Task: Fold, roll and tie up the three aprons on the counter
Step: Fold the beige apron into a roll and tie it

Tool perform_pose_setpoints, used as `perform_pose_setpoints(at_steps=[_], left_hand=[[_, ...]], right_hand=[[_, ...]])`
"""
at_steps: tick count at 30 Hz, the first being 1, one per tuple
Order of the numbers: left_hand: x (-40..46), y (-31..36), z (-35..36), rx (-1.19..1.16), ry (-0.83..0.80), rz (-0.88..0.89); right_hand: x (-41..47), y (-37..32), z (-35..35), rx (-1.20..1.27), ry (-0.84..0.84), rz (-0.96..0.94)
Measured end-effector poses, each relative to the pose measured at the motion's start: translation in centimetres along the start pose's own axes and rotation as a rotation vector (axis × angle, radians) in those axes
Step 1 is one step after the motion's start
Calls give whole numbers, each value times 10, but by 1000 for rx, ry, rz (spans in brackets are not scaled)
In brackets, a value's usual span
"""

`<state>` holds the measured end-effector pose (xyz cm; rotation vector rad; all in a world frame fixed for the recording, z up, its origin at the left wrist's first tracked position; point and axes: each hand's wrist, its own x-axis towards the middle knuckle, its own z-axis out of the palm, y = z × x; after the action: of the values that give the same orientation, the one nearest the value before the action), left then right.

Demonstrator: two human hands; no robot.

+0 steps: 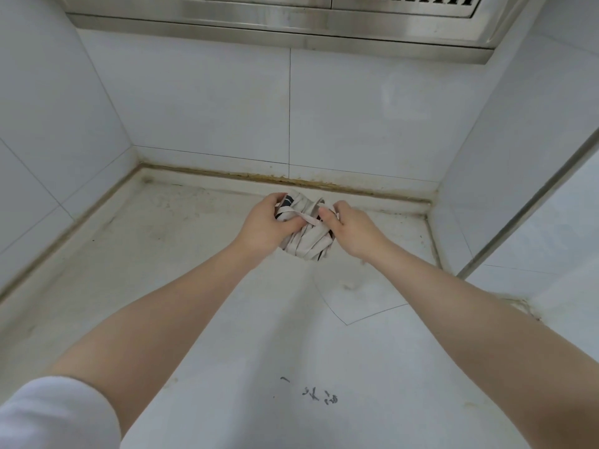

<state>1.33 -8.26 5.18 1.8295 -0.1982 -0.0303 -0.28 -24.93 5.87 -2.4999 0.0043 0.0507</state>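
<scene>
- The apron (306,244) is rolled into a compact bundle at the far middle of the worktop (162,286), close to the back wall, held between both hands; whether it rests on the surface or is lifted just clear cannot be told.
- Its pale strap (306,218) winds round the bundle in several turns, and one length crosses the top between the two hands.
- Left hand (264,225): fingers curled round the bundle's left side, thumb pressing on the strap.
- Right hand (351,230): thumb and fingers pinch the strap at the bundle's upper right.
- Handling, as judged: light, soft cloth that gives under pressure; the roll is likely to spring loose if released before it is knotted. Best hold is one hand clamping the body, the other on the free strap end.
- Containers: none in view.
- Only one apron is visible.
- Surroundings: white wall tiles (210,102), a steel hood (275,17) overhead, and dark marks (321,395) on the near worktop.
</scene>
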Motion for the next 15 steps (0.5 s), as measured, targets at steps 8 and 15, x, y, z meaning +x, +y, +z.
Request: perform_pose_setpoints(at_steps=[8,15], left_hand=[[-16,-3,-5,272,-390,112],[-15,6,-4,-33,-380,50]], right_hand=[[4,2,-56,274,-51,8],[-3,16,-43,615,-133,124]])
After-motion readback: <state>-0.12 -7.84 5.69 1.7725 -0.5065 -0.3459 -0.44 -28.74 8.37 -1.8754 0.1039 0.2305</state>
